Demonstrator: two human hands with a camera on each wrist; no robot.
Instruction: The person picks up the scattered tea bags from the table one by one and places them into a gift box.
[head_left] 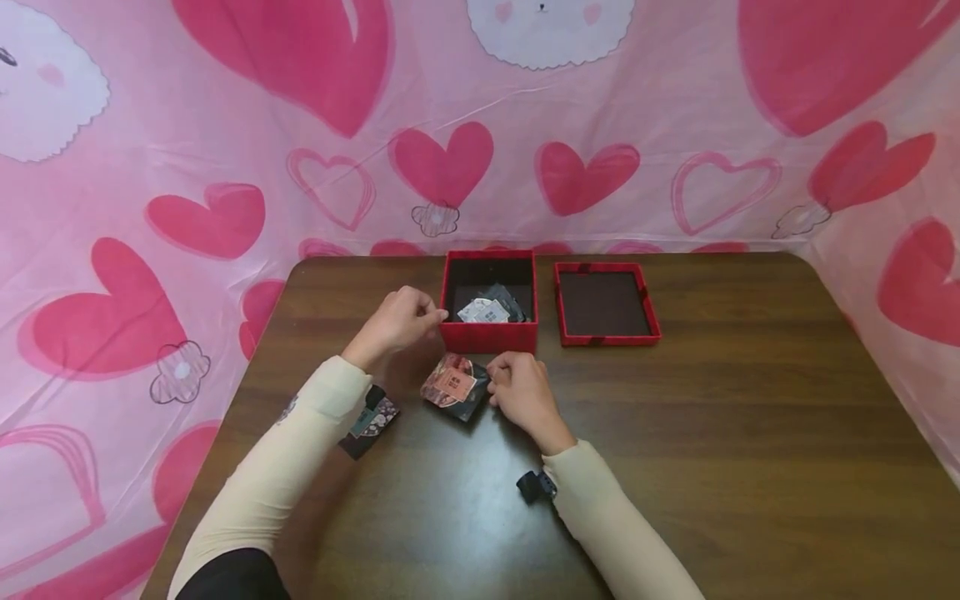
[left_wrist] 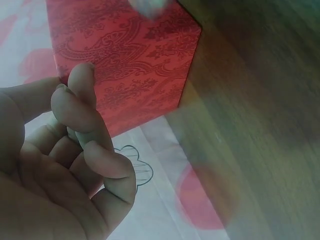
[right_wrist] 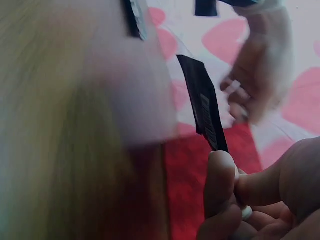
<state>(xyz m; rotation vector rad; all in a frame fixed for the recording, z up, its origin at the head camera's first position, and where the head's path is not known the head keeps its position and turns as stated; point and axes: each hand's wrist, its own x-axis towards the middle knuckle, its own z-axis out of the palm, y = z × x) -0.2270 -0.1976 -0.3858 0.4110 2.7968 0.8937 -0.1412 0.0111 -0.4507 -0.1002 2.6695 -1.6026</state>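
My right hand pinches the edge of a dark flat sachet with a reddish label, tilted just in front of the open red box. In the right wrist view its dark back shows, with thumb and finger on one end. The left hand is at the box's left front corner; in the left wrist view thumb and forefinger pinch the edge of its patterned red wall. Inside the box lie pale and dark sachets.
The red box lid lies inside up, right of the box. Another dark sachet lies on the brown table, partly behind the left forearm. A pink heart-printed cloth hangs behind the table and at both sides.
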